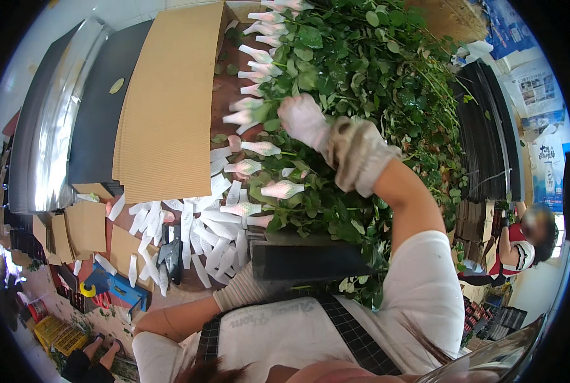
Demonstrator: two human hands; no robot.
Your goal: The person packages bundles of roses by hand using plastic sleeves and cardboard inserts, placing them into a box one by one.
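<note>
My right hand [301, 117], in a pale glove with a soiled cuff, reaches over the rose foliage [357, 67]. Its fingers are curled round stems just behind a blurred, white-netted rose head [239, 117]. My left hand [251, 287], in a glove with a striped cuff, is low before my body at a black rectangular panel [309, 261]; the panel hides its fingers. More roses in white foam-net sleeves, such as one rose [282, 189], lie with their heads to the left and stems to the right. Loose net sleeves [218, 230] are heaped left of them.
Stacked corrugated cardboard sheets [170, 105] stand at the left, beside dark sheets [108, 110]. A black tool [171, 253], a blue holder [122, 287] and yellow tape [88, 289] lie lower left. Black sheets [486, 134] are stacked at the right; beyond is another person [510, 244].
</note>
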